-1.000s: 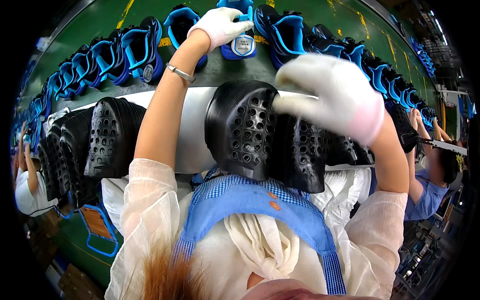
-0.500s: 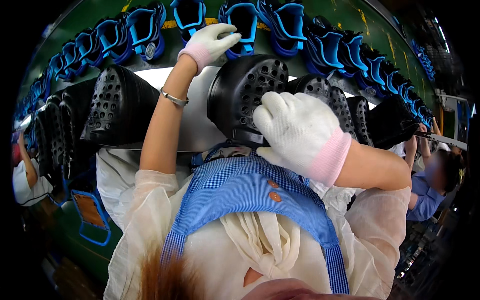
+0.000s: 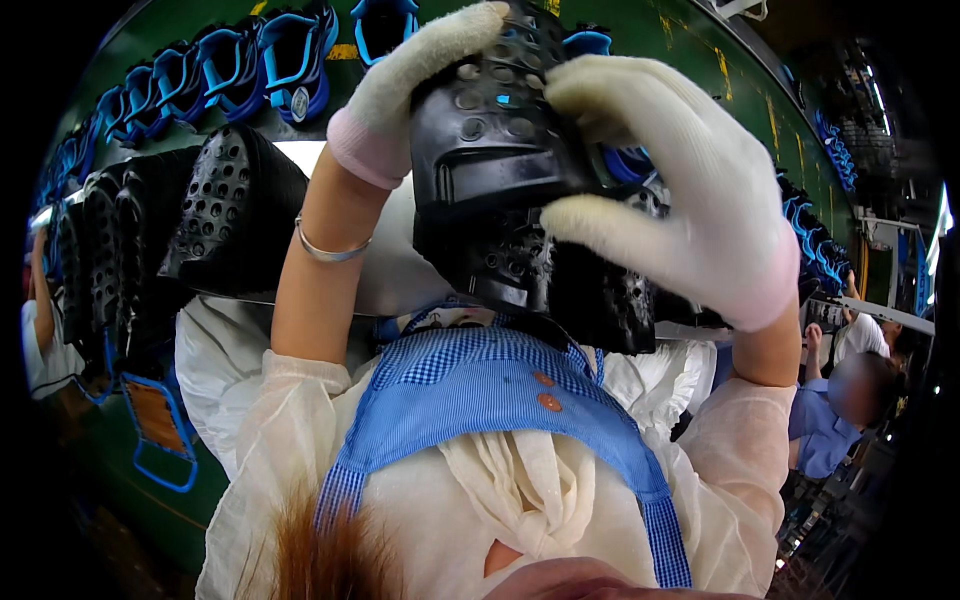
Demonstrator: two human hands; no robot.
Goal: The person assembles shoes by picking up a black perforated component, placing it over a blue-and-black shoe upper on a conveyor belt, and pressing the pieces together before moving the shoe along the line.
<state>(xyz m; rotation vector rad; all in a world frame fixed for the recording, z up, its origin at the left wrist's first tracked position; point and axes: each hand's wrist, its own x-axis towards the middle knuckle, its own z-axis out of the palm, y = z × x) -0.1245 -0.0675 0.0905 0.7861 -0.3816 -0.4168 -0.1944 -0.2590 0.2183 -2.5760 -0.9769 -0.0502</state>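
A black sole-like piece (image 3: 490,125) with rows of round holes is raised and tilted in front of me. My left hand (image 3: 430,60), in a white glove with a pink cuff, grips it along its left edge and top. Gloved likewise, my right hand (image 3: 680,170) is at the piece's right edge. Its thumb and fingers are spread, with the fingertips at or against the piece; exact contact is hard to tell. Beneath lie more black perforated pieces (image 3: 600,300), partly covered by the raised one and my right hand.
Similar black pieces (image 3: 215,210) stand in a row at the left. Along the green surface (image 3: 700,60) beyond runs a line of black-and-blue shoe uppers (image 3: 225,70). A blue-framed chair (image 3: 155,410) is at lower left. Another person (image 3: 825,410) sits at the right.
The black piece has been lifted and tilted, and my left hand has come from the uppers onto it. My right hand has moved up and right, its fingers opening out.
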